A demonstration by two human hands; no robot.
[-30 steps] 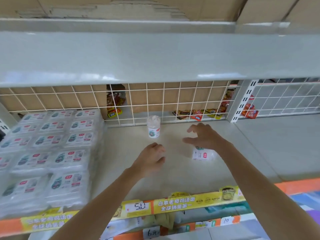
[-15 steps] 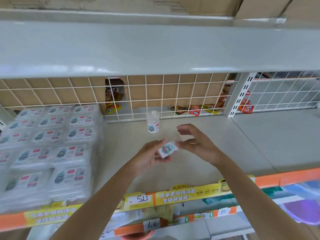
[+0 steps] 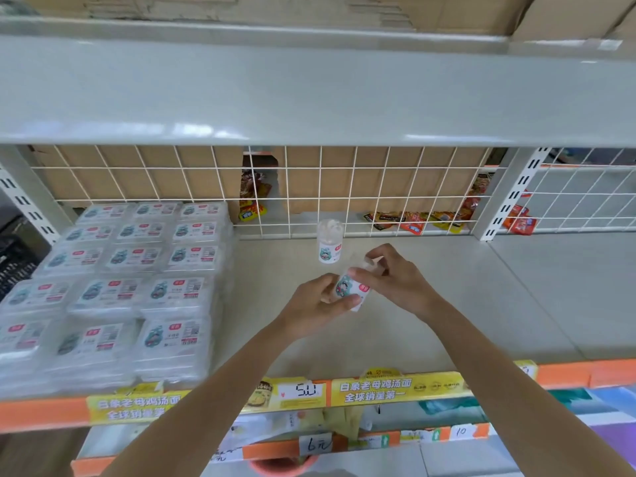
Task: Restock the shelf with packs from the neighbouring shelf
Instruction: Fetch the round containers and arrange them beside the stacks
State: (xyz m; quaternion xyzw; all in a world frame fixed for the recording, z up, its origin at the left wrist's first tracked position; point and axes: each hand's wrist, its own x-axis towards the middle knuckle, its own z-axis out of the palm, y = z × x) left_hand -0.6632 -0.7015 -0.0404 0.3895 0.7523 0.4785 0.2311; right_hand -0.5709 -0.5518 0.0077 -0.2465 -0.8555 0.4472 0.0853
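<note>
- Both hands are raised over the middle of the grey shelf (image 3: 395, 339), meeting on one small container (image 3: 351, 290) with a white body, a cartoon label and a clear top.
- Left hand (image 3: 315, 309): fingers curled round the lower part of the container, thumb across its base. Gripping.
- Right hand (image 3: 395, 280): thumb and fingertips pinch the container's clear upper end; the other fingers are bent above it. Gripping.
- The container is tilted, clear top pointing up and to the right, held above the shelf surface and not touching it.
- A second container (image 3: 330, 241) of the same kind stands upright on the shelf just behind the hands, near the white wire grid (image 3: 344, 187) at the back. It is apart from both hands.
- At the left of the shelf sits a stack of packs (image 3: 117, 287), clear-wrapped, with matching labels, laid in rows and several layers deep, reaching from the back grid to the front edge.
- The front edge carries an orange and yellow price strip (image 3: 371, 390) with a handwritten tag.
- Behind the grid: brown cardboard (image 3: 137, 177) and some red and yellow snack packets (image 3: 413, 222) lying on the far side.
- A white slotted upright (image 3: 509, 197) divides this bay from the neighbouring bay on the right.
- A grey upper shelf (image 3: 309, 94) spans the top of the view.
</note>
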